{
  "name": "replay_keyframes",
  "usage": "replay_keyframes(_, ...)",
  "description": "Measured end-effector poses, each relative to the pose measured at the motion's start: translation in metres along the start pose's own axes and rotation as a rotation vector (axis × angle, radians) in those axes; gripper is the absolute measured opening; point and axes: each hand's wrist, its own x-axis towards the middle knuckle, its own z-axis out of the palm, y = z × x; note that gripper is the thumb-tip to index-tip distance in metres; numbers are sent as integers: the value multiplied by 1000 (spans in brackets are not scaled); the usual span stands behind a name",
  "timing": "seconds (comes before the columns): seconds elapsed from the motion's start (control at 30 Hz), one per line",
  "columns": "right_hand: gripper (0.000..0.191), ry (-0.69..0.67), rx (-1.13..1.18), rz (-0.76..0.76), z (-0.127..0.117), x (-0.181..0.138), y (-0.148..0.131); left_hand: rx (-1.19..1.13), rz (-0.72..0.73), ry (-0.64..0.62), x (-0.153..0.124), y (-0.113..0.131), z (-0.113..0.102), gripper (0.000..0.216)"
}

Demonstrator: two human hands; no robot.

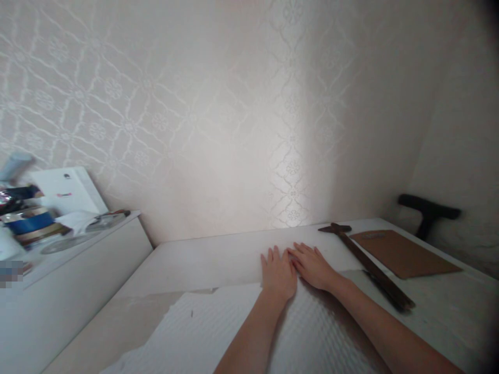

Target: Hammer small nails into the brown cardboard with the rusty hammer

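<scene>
My left hand rests palm down near the far edge of a white textured sheet, its fingers stretched out. Beside it, my right hand also lies flat with fingers extended, its fingertips close to or touching the left thumb. Under both forearms the sheet shows a raised, quilted pattern, with an uneven left edge. To the right of my right hand lies a hammer with a long wooden handle. A dark slim item lies along the handle; its kind is unclear.
A brown clipboard-like board lies on the white tabletop at right. Behind it stands a black T-shaped handle. At left, a white cabinet carries a blue tape roll, a white box and clutter. A patterned wall closes the back.
</scene>
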Motion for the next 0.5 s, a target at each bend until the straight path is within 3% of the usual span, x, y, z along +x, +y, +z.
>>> replay_keyframes(0.5,50,-2,7,4,1,0,0,9,5,7,1,-1,2,49)
